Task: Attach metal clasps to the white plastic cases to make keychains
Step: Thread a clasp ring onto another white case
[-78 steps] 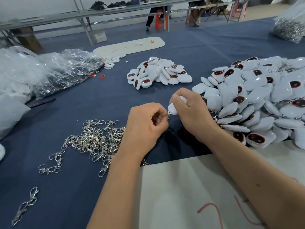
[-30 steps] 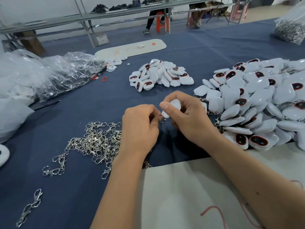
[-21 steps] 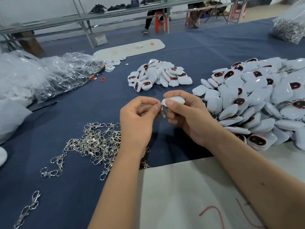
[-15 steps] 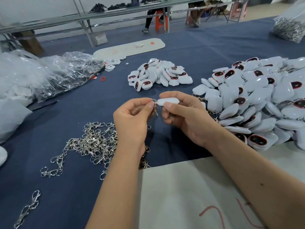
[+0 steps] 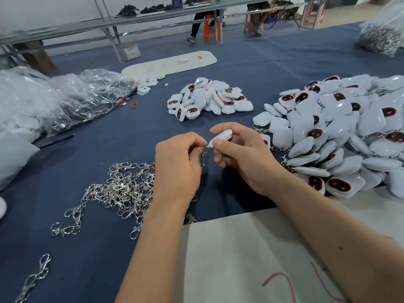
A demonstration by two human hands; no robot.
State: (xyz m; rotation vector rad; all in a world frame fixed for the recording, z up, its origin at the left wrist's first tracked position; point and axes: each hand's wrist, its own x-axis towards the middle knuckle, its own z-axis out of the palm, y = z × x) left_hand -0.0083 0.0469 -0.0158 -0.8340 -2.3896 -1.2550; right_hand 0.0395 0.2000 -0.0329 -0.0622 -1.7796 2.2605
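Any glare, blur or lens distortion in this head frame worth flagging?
Head view: wide-angle bending at the edges; soft, even light with faint shadows under the hands; glare on the plastic bags; the case and clasp slightly soft; background mildly blurred.

We count two bare hands, the left hand (image 5: 177, 169) and the right hand (image 5: 244, 158), working over one blue counter (image 5: 87, 248). One white case (image 5: 222, 136) is held up with one metal clasp (image 5: 203, 157) beside it. Two heaps of white cases lie beyond: a small heap (image 5: 207, 99) and a large heap (image 5: 341, 132) (too many overlap for an exact tally). One tangle of clasps (image 5: 122, 189) sits at left, plus one stray pair (image 5: 35, 276). We see two red rings (image 5: 134, 104) and three clear bags (image 5: 87, 95).
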